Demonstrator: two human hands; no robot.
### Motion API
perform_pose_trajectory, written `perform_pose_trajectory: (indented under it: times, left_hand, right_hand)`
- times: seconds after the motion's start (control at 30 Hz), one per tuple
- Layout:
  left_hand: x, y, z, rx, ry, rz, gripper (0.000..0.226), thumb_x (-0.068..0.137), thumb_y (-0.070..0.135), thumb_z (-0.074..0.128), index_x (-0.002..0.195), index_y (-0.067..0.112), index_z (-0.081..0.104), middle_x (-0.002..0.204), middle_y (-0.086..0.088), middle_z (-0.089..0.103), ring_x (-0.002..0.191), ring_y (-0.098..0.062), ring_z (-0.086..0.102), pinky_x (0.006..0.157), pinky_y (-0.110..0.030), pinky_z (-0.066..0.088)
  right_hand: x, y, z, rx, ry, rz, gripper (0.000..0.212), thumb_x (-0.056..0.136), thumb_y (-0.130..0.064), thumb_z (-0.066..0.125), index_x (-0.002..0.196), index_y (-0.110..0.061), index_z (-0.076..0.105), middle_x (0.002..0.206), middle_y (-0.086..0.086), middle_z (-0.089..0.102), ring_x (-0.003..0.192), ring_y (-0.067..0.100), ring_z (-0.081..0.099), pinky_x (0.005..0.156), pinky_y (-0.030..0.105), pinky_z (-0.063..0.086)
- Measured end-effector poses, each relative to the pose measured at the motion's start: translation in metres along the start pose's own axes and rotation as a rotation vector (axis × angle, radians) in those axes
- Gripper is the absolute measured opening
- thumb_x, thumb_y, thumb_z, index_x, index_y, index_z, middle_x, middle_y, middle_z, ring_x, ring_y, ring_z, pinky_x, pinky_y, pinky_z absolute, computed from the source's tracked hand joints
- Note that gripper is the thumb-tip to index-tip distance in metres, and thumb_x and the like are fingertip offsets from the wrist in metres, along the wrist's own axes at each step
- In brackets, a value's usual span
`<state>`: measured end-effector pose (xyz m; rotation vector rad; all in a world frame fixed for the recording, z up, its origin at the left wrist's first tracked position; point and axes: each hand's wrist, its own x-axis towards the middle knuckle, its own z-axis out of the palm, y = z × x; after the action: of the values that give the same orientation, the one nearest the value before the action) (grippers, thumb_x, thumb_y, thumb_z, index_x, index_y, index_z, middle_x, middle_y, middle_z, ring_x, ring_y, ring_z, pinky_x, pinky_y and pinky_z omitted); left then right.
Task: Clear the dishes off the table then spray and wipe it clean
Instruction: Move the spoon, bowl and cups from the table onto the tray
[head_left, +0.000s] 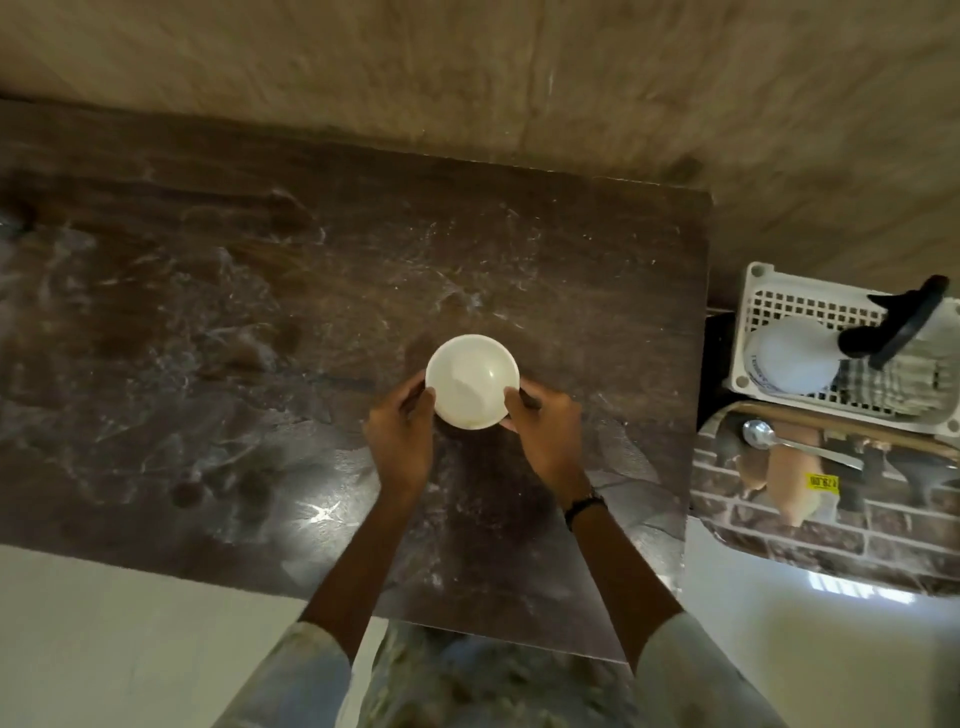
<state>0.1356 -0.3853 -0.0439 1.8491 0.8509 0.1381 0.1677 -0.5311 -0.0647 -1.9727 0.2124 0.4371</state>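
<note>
A small white bowl (471, 379) sits at the middle of the dark brown marble-patterned table (234, 312). My left hand (402, 436) curls around the bowl's left side and my right hand (545, 431) curls around its right side, thumbs on the rim. The bowl looks empty apart from a faint smear near its front edge. I cannot tell whether the bowl rests on the table or is lifted slightly off it.
To the right of the table, a white plastic basket (753, 291) holds a spray bottle (795, 353) with a black trigger and a checked cloth (904, 379). In front of it a patterned tray (769, 525) carries a metal spoon (795, 441). A beige wall runs behind.
</note>
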Motion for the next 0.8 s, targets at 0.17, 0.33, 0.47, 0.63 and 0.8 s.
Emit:
perform_pose_trajectory:
  times: [0.17, 0.33, 0.47, 0.63, 0.8]
  left_hand:
    - [-0.072, 0.018, 0.053, -0.005, -0.049, 0.0, 0.026, 0.087, 0.007, 0.064, 0.112, 0.004, 0.068, 0.104, -0.007, 0.07, 0.089, -0.008, 0.066, 0.079, -0.018, 0.054]
    - [-0.161, 0.036, 0.138, 0.029, -0.165, -0.014, 0.026, 0.087, 0.014, 0.064, 0.113, 0.01, 0.069, 0.106, -0.007, 0.072, 0.093, -0.013, 0.066, 0.082, -0.024, 0.052]
    - [-0.22, 0.051, 0.212, -0.012, -0.278, -0.014, 0.027, 0.088, 0.012, 0.062, 0.114, 0.008, 0.067, 0.105, -0.002, 0.07, 0.091, -0.012, 0.065, 0.069, -0.002, 0.047]
    - [-0.272, 0.067, 0.289, -0.034, -0.413, 0.049, 0.03, 0.089, 0.005, 0.059, 0.118, 0.008, 0.064, 0.109, 0.005, 0.064, 0.097, -0.009, 0.062, 0.081, -0.009, 0.05]
    - [-0.296, 0.071, 0.341, 0.032, -0.599, 0.126, 0.042, 0.088, 0.0, 0.054, 0.129, 0.008, 0.057, 0.125, -0.006, 0.064, 0.111, -0.014, 0.061, 0.09, -0.018, 0.051]
  right_hand:
    - [-0.038, 0.04, -0.08, 0.06, 0.095, 0.047, 0.03, 0.095, -0.014, 0.062, 0.124, -0.004, 0.065, 0.103, 0.007, 0.072, 0.087, 0.014, 0.065, 0.069, 0.009, 0.054]
    - [-0.076, 0.087, -0.193, 0.052, 0.212, 0.025, 0.028, 0.094, -0.009, 0.061, 0.121, -0.003, 0.066, 0.101, 0.002, 0.07, 0.082, 0.014, 0.069, 0.062, 0.01, 0.054]
    - [-0.097, 0.134, -0.278, 0.047, 0.304, 0.074, 0.029, 0.094, -0.008, 0.062, 0.123, -0.006, 0.064, 0.099, 0.0, 0.068, 0.077, 0.01, 0.072, 0.058, 0.012, 0.055]
    - [-0.108, 0.193, -0.352, -0.015, 0.411, 0.136, 0.026, 0.093, -0.011, 0.064, 0.118, -0.008, 0.069, 0.105, 0.003, 0.071, 0.089, 0.019, 0.07, 0.071, 0.02, 0.058]
    - [-0.105, 0.231, -0.393, 0.011, 0.524, 0.264, 0.022, 0.091, -0.011, 0.065, 0.11, -0.003, 0.073, 0.098, 0.01, 0.074, 0.088, 0.024, 0.069, 0.075, 0.032, 0.06]
